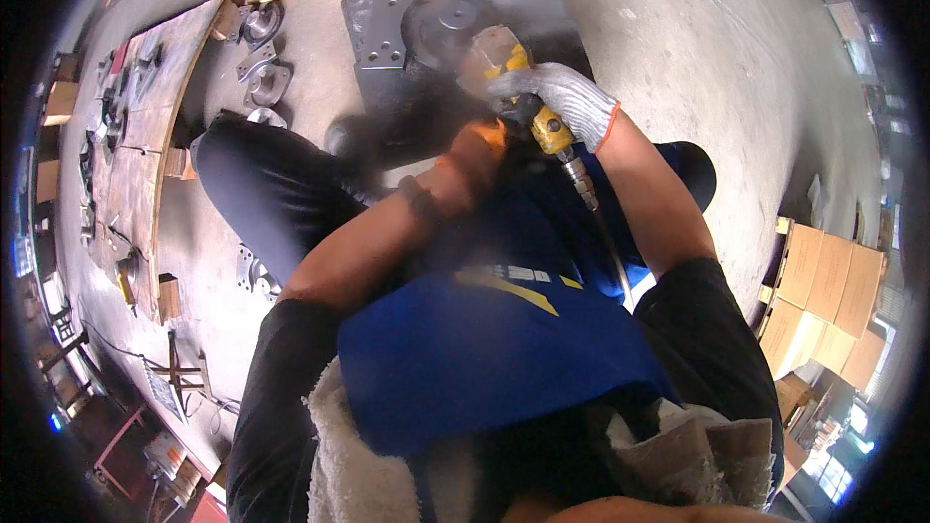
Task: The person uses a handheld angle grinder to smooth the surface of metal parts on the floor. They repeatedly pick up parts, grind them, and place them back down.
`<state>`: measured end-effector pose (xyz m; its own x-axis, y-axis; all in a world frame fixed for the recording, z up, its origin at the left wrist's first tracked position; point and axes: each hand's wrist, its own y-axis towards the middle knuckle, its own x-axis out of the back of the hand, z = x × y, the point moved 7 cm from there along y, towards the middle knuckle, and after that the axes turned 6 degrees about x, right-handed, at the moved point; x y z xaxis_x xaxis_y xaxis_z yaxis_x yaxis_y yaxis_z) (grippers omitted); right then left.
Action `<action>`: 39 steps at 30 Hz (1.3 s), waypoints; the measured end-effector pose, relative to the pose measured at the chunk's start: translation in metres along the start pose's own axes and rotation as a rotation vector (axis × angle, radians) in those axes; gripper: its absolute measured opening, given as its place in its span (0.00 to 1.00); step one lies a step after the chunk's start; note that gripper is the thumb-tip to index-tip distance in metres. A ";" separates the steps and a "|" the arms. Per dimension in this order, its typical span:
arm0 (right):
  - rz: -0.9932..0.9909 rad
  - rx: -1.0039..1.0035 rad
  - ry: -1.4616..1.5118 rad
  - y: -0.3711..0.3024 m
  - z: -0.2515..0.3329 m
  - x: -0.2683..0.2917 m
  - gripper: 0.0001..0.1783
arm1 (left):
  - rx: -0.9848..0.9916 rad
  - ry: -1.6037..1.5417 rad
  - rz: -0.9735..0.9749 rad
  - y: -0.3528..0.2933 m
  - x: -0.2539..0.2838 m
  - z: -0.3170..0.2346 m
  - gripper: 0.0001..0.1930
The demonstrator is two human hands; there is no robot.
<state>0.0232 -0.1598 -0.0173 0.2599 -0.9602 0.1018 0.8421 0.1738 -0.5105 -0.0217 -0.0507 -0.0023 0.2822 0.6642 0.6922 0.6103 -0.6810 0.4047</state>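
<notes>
My right hand (567, 97), in a pale knit glove with an orange cuff, is closed around a yellow air-powered grinder (550, 131). A metal fitting and a thin hose (608, 244) run down from the tool toward my lap. The tool's head, with a dusty guard (492, 50), lies over the dark work surface. My left hand (480, 147) is close to the tool's lower side, blurred and in shadow; its fingers cannot be made out. Beyond the hands, a grey metal plate with holes (386, 29) and a round metal flange (457, 15) rest on the dark surface.
Several flanged metal parts (263, 85) lie on the concrete floor at the left. A low wooden platform (145, 155) bearing more metal parts stands farther left. Cardboard boxes (823, 276) are stacked at the right. My bent legs (276, 174) flank the work area.
</notes>
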 end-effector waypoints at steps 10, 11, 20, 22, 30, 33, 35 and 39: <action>-0.193 -0.039 0.207 0.007 -0.024 0.058 0.22 | 0.089 0.170 0.304 0.052 -0.061 0.021 0.19; -0.199 -0.018 0.253 0.000 -0.018 0.056 0.22 | 0.152 0.180 0.270 0.058 -0.058 0.013 0.20; -0.099 -0.043 0.143 0.018 0.005 0.044 0.24 | 0.351 0.427 0.387 0.048 -0.087 0.060 0.15; -0.110 -0.002 0.202 0.020 0.007 0.045 0.27 | 0.361 0.435 0.447 0.056 -0.072 0.056 0.16; -0.269 0.131 0.393 -0.001 0.002 0.078 0.17 | 0.729 0.383 -0.380 0.000 0.023 0.081 0.34; -0.338 0.138 0.387 -0.011 0.003 0.096 0.17 | 0.600 0.578 -0.369 0.019 0.034 0.086 0.44; -0.360 0.160 0.373 -0.014 0.003 0.096 0.18 | 0.551 0.520 -0.434 0.020 0.034 0.093 0.48; -0.381 0.138 0.355 -0.020 0.008 0.091 0.20 | 0.528 0.537 -0.313 0.013 0.035 0.105 0.51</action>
<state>0.0337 -0.2490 0.0097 -0.2321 -0.9714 -0.0494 0.9059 -0.1973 -0.3748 0.0741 -0.0040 -0.0359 -0.2711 0.4697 0.8402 0.9083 -0.1641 0.3849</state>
